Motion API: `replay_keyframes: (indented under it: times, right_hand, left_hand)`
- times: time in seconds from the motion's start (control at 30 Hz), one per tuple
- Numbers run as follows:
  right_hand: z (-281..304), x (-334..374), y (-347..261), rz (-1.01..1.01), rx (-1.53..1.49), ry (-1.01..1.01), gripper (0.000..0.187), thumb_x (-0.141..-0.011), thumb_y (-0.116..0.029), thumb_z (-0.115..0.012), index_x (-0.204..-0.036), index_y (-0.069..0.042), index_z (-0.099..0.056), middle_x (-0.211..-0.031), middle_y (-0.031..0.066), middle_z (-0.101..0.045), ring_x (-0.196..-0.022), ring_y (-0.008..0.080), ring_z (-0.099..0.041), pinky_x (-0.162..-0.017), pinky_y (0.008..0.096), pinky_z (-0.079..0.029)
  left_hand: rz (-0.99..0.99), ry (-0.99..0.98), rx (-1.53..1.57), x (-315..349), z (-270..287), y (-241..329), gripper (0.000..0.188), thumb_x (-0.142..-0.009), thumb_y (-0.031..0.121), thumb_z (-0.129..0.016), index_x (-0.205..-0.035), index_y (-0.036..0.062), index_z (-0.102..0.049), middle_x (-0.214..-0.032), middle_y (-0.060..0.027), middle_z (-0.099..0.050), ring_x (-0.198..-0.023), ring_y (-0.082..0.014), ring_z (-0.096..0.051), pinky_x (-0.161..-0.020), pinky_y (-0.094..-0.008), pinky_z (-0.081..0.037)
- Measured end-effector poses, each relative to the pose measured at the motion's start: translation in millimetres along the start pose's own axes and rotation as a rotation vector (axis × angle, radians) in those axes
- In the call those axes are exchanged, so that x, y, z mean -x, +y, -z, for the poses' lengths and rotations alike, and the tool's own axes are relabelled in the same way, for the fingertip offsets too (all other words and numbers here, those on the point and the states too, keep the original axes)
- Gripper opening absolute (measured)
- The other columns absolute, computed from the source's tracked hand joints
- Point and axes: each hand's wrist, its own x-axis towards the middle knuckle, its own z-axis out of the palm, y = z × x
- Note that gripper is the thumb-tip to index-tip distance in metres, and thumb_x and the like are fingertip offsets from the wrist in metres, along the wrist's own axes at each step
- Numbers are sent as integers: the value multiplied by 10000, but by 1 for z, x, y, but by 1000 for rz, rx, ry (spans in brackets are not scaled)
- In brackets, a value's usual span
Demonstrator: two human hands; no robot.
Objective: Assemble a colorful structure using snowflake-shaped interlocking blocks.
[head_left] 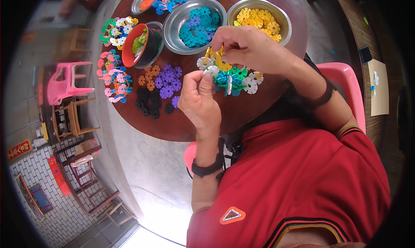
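Beneath the right fingers (pixel 230 57), a flower-disc cluster (pixel 233 78) is lying. They're pinching a yellow disc (pixel 224 66); left fingers (pixel 205 85), a white disc (pixel 211 70).

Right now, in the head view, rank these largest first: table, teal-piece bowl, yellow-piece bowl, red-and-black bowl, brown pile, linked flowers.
1. Table
2. Teal-piece bowl, yellow-piece bowl, linked flowers: too close to rank; right hand hides parts
3. Red-and-black bowl
4. Brown pile
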Motion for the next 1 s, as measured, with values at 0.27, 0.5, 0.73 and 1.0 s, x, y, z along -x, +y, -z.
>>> replay_keyframes:
  times: [0.27,0.5,0.73,1.0]
  right_hand:
    - [4,-1,-12,-14,59,74,143,-782,-19,-571,-924,-31,-555,-624,44,-568,-552,111,-557,-522,266,-422]
    - [3,0,-9,42,106,85,127,-774,-8,-566,-899,-26,-554,-636,47,-571,-558,118,-558,-520,266,-425]
    - [7,1,-8,-23,-37,-56,132,-808,-22,-605,-931,-11,-558,-687,41,-590,-574,93,-565,-511,240,-436]
    - [16,2,-12,-159,-52,-130,113,-821,-44,-636,-907,-10,-572,-685,28,-605,-580,68,-569,-521,222,-444]
  left_hand:
    - [18,-25,18,0,0,-1,236,-916,246,-625,-848,22,-595,-693,14,-579,-618,-50,-514,-536,-195,-429]
    - [10,-27,-8,1,-3,-4,237,-910,247,-633,-844,22,-596,-680,14,-576,-607,-48,-512,-534,-195,-430]
    - [-241,24,-187,0,-4,-10,200,-899,203,-642,-860,13,-593,-681,-20,-572,-601,-84,-496,-540,-227,-418]
    - [-398,-12,-221,-3,-4,-6,110,-816,80,-676,-886,48,-598,-757,-107,-562,-668,-295,-551,-588,-365,-440]
